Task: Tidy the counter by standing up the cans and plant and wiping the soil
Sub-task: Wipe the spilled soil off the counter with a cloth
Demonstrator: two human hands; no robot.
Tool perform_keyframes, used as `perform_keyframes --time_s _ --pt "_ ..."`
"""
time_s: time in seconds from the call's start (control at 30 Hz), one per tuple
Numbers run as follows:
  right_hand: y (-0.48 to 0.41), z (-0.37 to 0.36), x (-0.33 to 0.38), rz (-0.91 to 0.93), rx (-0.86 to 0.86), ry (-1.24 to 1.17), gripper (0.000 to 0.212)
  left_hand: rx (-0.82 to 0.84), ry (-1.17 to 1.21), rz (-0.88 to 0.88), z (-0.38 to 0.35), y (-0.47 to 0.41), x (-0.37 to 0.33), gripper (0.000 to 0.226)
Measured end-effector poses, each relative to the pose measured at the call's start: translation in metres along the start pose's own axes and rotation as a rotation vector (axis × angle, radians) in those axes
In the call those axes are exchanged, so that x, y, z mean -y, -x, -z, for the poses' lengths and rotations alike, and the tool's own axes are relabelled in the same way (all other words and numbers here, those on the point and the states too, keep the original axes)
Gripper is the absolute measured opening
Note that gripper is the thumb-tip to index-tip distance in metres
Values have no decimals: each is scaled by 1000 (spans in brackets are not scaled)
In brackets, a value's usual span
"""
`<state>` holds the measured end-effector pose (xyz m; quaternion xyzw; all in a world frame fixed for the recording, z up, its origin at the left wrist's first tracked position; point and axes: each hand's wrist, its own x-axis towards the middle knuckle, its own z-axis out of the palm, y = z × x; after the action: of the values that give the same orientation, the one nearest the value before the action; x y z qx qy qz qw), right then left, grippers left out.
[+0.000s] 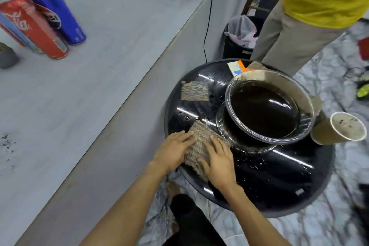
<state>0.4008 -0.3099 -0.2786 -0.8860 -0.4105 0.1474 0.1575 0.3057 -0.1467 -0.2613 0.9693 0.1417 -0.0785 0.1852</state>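
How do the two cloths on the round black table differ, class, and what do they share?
The near cloth lies under the left hand and right hand; the far cloth lies untouched. The near cloth is rumpled at the rim of the black table; the far cloth lies flat, further in. Both are brownish.

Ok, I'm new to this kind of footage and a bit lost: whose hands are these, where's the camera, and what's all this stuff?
No machine here. A person wears one camera on the head, and it looks down at their own hands. The left hand and right hand both lie flat on a woven cloth at the edge of a wet black table. Beside the cloth stand a bowl of dark water and a paper cup. To the left is the grey counter, with cans upright and specks of soil.
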Motion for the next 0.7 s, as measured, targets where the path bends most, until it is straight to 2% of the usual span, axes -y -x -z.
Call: perform_keyframes --time_s 0.1,0.33,0.47,0.6,0.7 --pt "-1 -2 -2 1 -63 -41 54 -69 47 -2 -4 -2 -1 44" --pt "-8 -7 5 -8 -96 -196 20 -196 153 38 -7 -3 -6 23" --pt "-11 -6 7 -15 -102 -324 16 -223 234 71 -1 -2 -7 20" --pt "-13 3 20 -6 -207 -444 19 -315 425 81 18 5 -5 22" --pt "-18 18 43 38 -293 -515 20 -421 464 76 47 13 -3 25"
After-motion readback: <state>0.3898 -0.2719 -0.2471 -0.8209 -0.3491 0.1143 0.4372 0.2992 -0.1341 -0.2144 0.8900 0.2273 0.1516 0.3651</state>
